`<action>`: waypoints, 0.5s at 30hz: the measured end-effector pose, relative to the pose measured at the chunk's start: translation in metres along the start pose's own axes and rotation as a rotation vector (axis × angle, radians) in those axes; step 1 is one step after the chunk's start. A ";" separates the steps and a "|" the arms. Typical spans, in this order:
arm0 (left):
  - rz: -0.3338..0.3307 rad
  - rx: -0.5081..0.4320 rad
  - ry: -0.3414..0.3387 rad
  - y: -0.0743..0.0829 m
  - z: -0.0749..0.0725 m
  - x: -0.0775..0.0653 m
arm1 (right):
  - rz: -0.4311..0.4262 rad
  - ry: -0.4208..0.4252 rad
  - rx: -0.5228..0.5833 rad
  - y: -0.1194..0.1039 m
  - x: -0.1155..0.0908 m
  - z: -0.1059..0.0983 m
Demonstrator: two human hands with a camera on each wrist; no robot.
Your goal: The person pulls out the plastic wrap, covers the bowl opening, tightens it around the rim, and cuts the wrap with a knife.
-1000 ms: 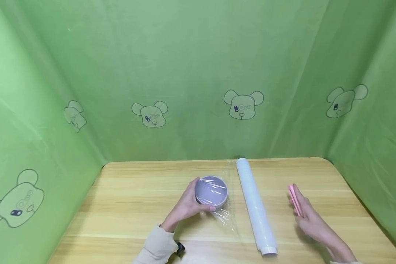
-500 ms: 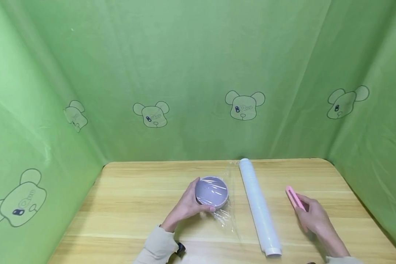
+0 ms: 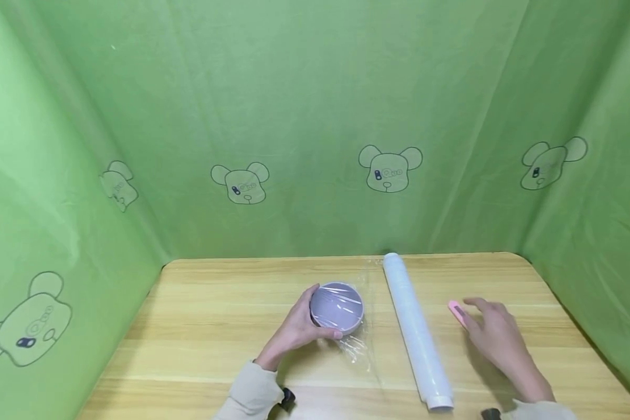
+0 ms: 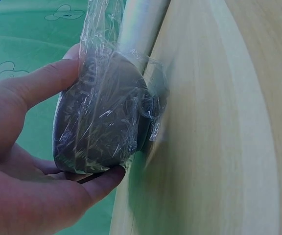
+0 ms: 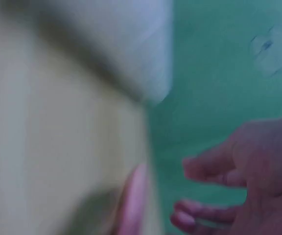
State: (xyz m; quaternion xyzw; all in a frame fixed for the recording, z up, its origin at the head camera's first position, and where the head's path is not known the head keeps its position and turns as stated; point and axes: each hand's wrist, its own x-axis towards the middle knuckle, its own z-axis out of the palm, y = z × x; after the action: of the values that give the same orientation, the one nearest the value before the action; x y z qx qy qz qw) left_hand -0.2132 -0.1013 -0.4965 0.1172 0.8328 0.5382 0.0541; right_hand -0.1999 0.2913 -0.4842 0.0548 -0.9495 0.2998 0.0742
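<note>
My left hand (image 3: 298, 328) grips a grey-purple bowl (image 3: 337, 308) from its left side, thumb at the near rim. Clear cling film stretches over the bowl's mouth, and its loose wrinkled edges (image 4: 153, 110) hang down the side in the left wrist view. At the right, a pink utility knife (image 3: 457, 312) with a dark slot lies on the table. My right hand (image 3: 496, 338) is just beside the knife, fingers loosely bent. In the right wrist view that hand is apart from the blurred pink knife (image 5: 132, 203), with nothing between its fingers.
A long white roll of cling film (image 3: 417, 332) lies lengthwise between the bowl and the knife. The wooden table (image 3: 205, 326) is enclosed at the back and sides by green sheeting (image 3: 304, 105) printed with bear heads.
My right hand has put the pink knife down and released it, shifting slightly. The film roll has moved a little to the right. My left hand keeps its hold on the bowl.
</note>
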 end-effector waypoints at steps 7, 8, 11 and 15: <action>0.026 -0.036 -0.020 -0.001 -0.009 0.000 | -0.317 -0.075 0.142 -0.098 0.054 0.014; 0.025 -0.036 -0.024 -0.001 -0.009 0.000 | -0.355 -0.098 0.137 -0.106 0.064 0.022; 0.018 -0.037 -0.036 -0.001 -0.010 0.000 | -0.439 -0.174 0.100 -0.122 0.088 0.045; 0.009 -0.043 -0.056 -0.003 -0.009 0.000 | -0.420 -0.270 0.050 -0.125 0.105 0.067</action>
State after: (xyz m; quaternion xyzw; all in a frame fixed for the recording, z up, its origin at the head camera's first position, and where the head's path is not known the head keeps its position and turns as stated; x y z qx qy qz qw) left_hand -0.2154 -0.1099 -0.4955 0.1348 0.8187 0.5528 0.0775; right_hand -0.2921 0.1445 -0.4493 0.2924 -0.9108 0.2913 0.0058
